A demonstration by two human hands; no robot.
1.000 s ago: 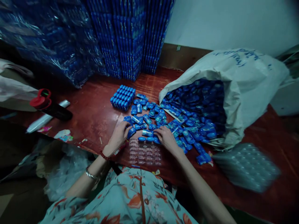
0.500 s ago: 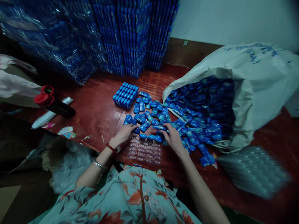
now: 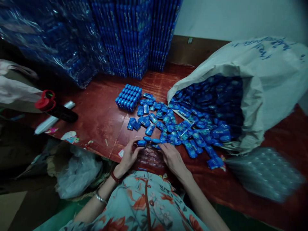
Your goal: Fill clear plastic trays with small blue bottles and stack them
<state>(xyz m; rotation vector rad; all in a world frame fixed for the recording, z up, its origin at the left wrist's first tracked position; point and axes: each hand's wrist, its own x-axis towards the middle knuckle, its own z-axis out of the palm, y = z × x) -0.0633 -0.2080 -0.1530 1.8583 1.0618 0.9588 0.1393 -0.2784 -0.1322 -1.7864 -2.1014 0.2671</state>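
My left hand (image 3: 129, 156) is closed at the near edge of the loose pile, thumb and fingers gripping a small blue pack (image 3: 141, 143). Opposite it, my right hand (image 3: 172, 158) has its fingertips closed on another small blue pack (image 3: 155, 146). Two more blue packs stand on edge just beyond the fingertips, between the hands. Below them lies a clear plastic blister tray (image 3: 151, 159) with moulded hollows, partly covered by both hands. Past the hands, loose blue packs (image 3: 149, 129) are scattered on the red-brown table (image 3: 101, 109).
A neat block of blue packs (image 3: 128, 97) stands behind the pile. At right, a white sack (image 3: 255, 77) spills packs, with clear trays (image 3: 267, 175) in front. Tall blue stacks (image 3: 130, 38) line the back. A red-lidded bottle (image 3: 56, 109) lies at left.
Both hands have drawn nearer to my body and closer together over the clear tray. My left hand now grips a blue pack; my right hand has brought one down to the row.
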